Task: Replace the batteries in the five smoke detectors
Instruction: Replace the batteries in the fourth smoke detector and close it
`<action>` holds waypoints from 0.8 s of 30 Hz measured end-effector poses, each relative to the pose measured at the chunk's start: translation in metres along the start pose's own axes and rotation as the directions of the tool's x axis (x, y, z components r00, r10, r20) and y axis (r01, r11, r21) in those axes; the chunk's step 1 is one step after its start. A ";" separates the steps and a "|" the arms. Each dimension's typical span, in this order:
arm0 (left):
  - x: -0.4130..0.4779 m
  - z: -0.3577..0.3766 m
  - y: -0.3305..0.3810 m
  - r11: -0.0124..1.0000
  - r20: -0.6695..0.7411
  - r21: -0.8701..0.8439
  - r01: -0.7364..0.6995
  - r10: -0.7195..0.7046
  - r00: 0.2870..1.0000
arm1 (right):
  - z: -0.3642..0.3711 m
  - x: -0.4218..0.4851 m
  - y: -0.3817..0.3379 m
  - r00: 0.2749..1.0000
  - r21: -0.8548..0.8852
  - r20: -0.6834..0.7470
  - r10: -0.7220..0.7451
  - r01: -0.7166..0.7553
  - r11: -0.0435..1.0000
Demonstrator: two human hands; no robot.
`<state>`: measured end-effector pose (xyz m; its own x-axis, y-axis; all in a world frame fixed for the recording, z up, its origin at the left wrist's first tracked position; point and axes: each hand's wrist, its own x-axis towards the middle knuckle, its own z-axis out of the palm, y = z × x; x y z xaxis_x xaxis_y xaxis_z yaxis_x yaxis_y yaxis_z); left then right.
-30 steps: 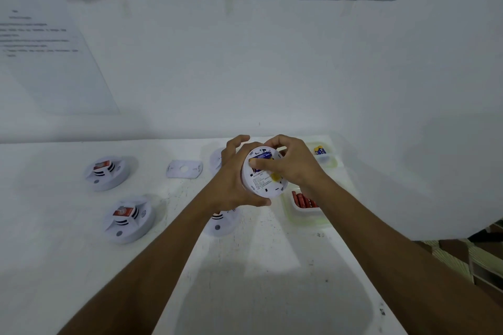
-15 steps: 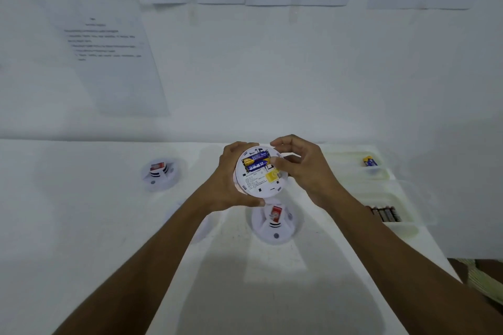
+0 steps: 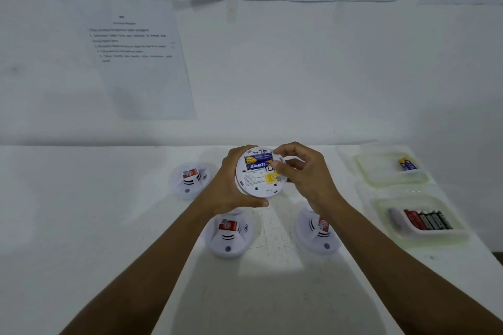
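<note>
A printed white paper sheet (image 3: 141, 62) hangs on the wall at ten o'clock. On the white surface (image 3: 81, 212), one round white smoke detector with a red label (image 3: 187, 181) lies at nine o'clock of the raised one, and a second like it (image 3: 230, 234) lies at seven. The left hand (image 3: 231, 185) grips the raised white smoke detector (image 3: 255, 179) by its left rim, back towards the camera. Two blue-and-yellow batteries (image 3: 258, 162) sit in its open compartment at twelve. The right hand (image 3: 304, 177) pinches their right end with curled thumb and forefinger. A third red-labelled detector (image 3: 318, 231) lies at five o'clock. At three, a translucent plastic tray (image 3: 381, 168) holds one blue-and-yellow battery (image 3: 408, 164). At four, a nearer translucent tray (image 3: 435, 236) holds red and dark batteries (image 3: 427, 219).
</note>
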<state>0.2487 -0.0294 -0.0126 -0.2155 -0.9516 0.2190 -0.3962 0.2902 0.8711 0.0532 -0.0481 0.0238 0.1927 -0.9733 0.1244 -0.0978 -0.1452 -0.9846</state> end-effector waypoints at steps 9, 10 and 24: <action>-0.013 -0.052 -0.021 0.999 -0.074 -0.024 0.040 -0.042 0.996 | -0.005 0.038 0.036 0.972 -0.628 0.214 -0.100 0.215 0.748; -0.014 -0.056 -0.024 0.999 -0.078 -0.015 0.049 -0.050 0.996 | -0.004 0.040 0.040 0.954 -0.693 0.296 -0.055 0.254 0.674; -0.011 -0.063 -0.031 1.000 -0.061 0.001 0.026 -0.026 0.998 | 0.003 0.034 0.037 0.927 -0.792 0.371 0.052 0.286 0.539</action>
<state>0.3193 -0.0342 -0.0146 -0.1506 -0.9632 0.2226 -0.4023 0.2654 0.8762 0.0588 -0.0856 -0.0090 0.5356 -0.8443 0.0185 -0.7708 -0.4977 -0.3978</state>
